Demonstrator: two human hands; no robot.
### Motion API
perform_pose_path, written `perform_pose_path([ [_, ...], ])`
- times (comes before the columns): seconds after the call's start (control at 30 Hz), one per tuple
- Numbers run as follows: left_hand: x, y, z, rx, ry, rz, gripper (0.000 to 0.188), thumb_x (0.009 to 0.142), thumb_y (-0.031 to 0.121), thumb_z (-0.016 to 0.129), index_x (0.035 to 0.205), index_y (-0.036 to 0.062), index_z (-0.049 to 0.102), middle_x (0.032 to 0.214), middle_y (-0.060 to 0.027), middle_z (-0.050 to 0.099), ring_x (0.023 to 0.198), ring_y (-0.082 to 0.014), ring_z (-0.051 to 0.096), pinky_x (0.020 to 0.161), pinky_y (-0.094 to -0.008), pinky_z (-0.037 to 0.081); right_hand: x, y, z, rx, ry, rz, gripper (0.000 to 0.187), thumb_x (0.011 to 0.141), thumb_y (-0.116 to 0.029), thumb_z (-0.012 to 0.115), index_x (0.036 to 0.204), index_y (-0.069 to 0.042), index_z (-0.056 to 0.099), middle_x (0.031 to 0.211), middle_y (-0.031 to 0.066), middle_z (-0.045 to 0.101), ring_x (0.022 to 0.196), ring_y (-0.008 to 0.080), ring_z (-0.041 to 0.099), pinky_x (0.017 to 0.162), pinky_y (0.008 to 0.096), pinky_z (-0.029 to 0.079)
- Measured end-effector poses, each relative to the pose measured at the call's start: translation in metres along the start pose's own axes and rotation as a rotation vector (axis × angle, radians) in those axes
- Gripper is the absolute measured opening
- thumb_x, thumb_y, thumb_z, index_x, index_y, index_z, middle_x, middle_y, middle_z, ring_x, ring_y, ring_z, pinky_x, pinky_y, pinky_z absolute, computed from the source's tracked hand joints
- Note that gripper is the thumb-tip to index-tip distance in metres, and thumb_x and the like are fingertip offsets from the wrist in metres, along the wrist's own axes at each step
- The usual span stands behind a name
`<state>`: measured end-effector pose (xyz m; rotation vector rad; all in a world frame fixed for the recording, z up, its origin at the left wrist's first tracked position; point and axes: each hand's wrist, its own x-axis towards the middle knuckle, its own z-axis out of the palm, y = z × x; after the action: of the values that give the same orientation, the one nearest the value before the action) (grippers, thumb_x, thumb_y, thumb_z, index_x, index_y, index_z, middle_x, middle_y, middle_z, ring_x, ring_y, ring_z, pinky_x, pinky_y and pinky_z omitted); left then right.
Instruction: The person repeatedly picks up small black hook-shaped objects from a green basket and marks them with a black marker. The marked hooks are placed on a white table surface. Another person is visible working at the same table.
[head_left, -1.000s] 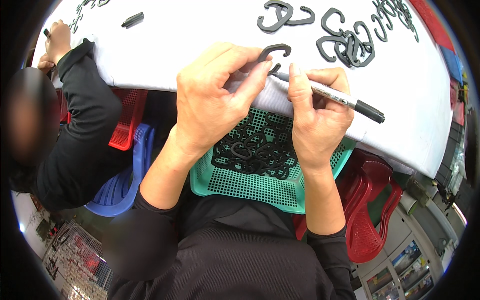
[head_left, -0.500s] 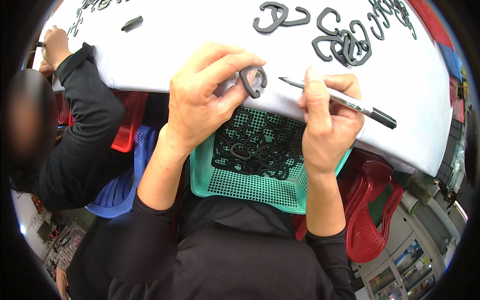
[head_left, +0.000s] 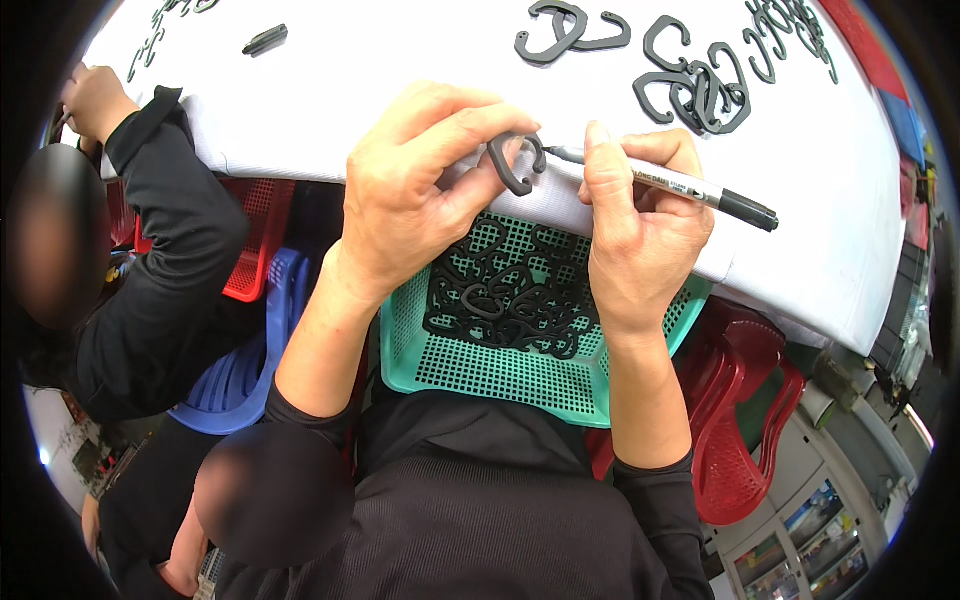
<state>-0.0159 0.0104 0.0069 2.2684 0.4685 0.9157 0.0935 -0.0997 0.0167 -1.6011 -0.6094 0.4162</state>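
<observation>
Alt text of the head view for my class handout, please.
A person's left hand holds a dark hook while the right hand points a marker at it. Below, a green basket holds similar hooks; more hooks lie on the white table. A co-worker is at left.

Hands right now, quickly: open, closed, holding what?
Left hand: closed, holding a black C-shaped piece.
Right hand: closed, holding a white-barreled marker.

From here, the left hand hides part of its black hook; below the right hand, the wrist covers some green basket.
</observation>
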Motion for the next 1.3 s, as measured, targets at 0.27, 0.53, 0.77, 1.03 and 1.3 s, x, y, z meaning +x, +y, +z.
perform_pose_path([
  [0.27,-0.001,-0.003,0.001,-0.001,0.010,0.026,0.021,0.073,-0.003,0.071,0.092,0.0032,0.070,0.087,-0.0063,0.066,0.076,-0.0158,0.062,0.064,-0.0261,0.051,0.001,0.002,0.002,0.008,0.003,-0.033,0.016,0.083,-0.003,0.066,0.076,-0.003,0.052,0.060,0.0033,0.061,0.052,0.0033,0.054,0.046,0.0171,0.040],
  [0.53,-0.003,0.000,-0.001,-0.032,0.012,-0.027,0.022,0.071,-0.005,0.070,0.092,0.0034,0.070,0.087,-0.0066,0.066,0.076,-0.0161,0.063,0.064,-0.0269,0.051,-0.002,0.005,-0.004,0.087,0.031,-0.015,0.013,0.086,-0.005,0.065,0.084,-0.002,0.053,0.067,0.0011,0.057,0.055,0.0041,0.050,0.051,0.0183,0.042],
  [0.77,-0.006,0.035,-0.026,-0.162,-0.459,0.072,0.032,0.069,-0.005,0.067,0.099,0.0074,0.069,0.086,-0.0067,0.063,0.078,-0.0221,0.062,0.067,-0.0311,0.052,0.043,0.002,-0.008,-0.028,-0.026,-0.293,0.012,0.090,-0.005,0.060,0.101,-0.002,0.064,0.088,0.0068,0.065,0.075,0.0112,0.062,0.065,0.0239,0.048],
  [1.03,-0.001,0.031,-0.034,-0.136,-0.222,-0.131,0.027,0.077,-0.007,0.062,0.100,0.0041,0.069,0.090,-0.0080,0.066,0.079,-0.0176,0.063,0.067,-0.0277,0.050,0.087,0.006,-0.004,-0.784,-0.322,-0.912,0.017,0.077,-0.007,0.065,0.092,-0.014,0.066,0.088,-0.0004,0.067,0.098,0.0185,0.060,0.089,0.0347,0.041],
  [1.3,0.013,0.013,-0.028,-0.311,0.019,-0.265,0.028,0.087,-0.002,0.056,0.114,0.0024,0.064,0.106,-0.0070,0.063,0.091,-0.0112,0.058,0.071,-0.0213,0.045,0.057,-0.014,-0.013,0.042,-0.389,-0.228,0.016,0.081,-0.001,0.067,0.096,-0.004,0.062,0.087,0.0035,0.065,0.084,0.0118,0.062,0.076,0.0235,0.050],
])
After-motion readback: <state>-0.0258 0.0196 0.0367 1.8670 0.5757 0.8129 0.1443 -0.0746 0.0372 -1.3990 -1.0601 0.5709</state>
